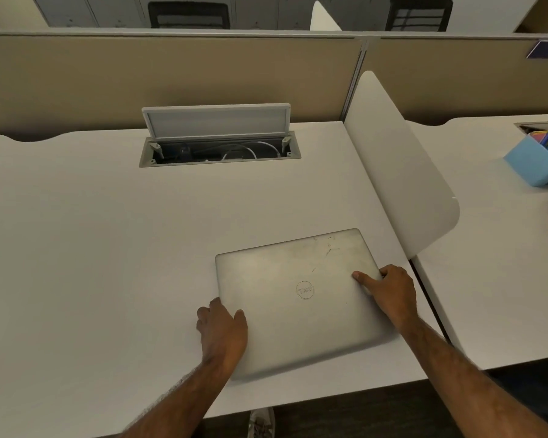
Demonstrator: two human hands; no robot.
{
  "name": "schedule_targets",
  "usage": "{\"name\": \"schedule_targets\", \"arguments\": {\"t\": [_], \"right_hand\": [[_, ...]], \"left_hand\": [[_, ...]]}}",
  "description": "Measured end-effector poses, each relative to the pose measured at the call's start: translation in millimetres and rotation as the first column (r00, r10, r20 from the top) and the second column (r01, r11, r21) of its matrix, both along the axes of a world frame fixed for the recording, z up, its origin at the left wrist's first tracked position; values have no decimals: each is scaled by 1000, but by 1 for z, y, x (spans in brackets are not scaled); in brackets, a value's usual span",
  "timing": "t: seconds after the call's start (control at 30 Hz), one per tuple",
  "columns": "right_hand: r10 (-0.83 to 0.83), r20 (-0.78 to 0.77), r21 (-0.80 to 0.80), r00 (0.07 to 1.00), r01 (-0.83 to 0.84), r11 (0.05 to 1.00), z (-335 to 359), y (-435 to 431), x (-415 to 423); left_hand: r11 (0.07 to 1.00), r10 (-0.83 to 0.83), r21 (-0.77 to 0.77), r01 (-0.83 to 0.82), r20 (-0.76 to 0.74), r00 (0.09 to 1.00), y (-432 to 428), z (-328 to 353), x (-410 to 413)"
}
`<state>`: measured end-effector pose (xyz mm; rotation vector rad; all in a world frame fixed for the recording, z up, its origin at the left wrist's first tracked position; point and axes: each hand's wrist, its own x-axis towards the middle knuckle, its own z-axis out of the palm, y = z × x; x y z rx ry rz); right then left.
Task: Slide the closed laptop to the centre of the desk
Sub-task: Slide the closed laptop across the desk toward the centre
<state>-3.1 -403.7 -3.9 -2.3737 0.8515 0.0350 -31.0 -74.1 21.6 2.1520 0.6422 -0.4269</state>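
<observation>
A closed silver laptop [298,298] with a round logo lies flat on the white desk [92,248], near the desk's front right corner and slightly skewed. My left hand [223,331] grips its near left edge, thumb on the lid and fingers curled round the side. My right hand [389,292] holds the right edge, with the thumb lying on the lid and the fingers wrapped over the side.
An open cable hatch [219,153] with its lid up and white cables inside sits at the back of the desk. A white curved divider [402,172] stands along the right side. On the neighbouring desk is a blue organiser [536,164]. A beige partition [171,77] closes the back.
</observation>
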Motion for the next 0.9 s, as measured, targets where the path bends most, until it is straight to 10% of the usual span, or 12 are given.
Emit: {"name": "schedule_targets", "arguments": {"t": [0.9], "right_hand": [[-10, 14, 41, 1000, 10, 999, 8, 79, 23]], "left_hand": [[999, 41, 5, -42, 101, 994, 85, -15, 58]]}}
